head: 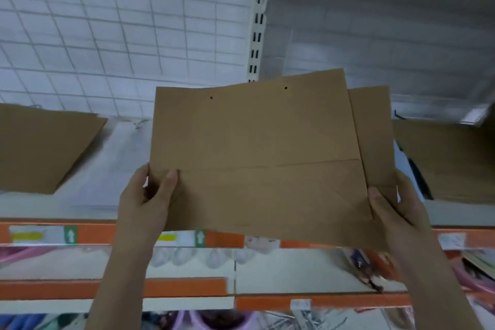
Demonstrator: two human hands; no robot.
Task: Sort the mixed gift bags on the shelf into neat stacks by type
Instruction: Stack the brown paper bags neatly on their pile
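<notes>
White wire-grid backing (120, 21) stood behind the shelf (128, 142), which had an orange front edge. At far left a flat brown paper bag (45, 147) lay on the shelf. Left hand (146, 201) pinched the lower left corner of the held brown bags (254, 153), thumb on the front face, fingers behind. These flattened bags, one offset behind the other, were held up above the shelf edge. Right hand (393, 209) gripped their lower right corner. At far right another brown stack (450, 163) rested on the shelf.
</notes>
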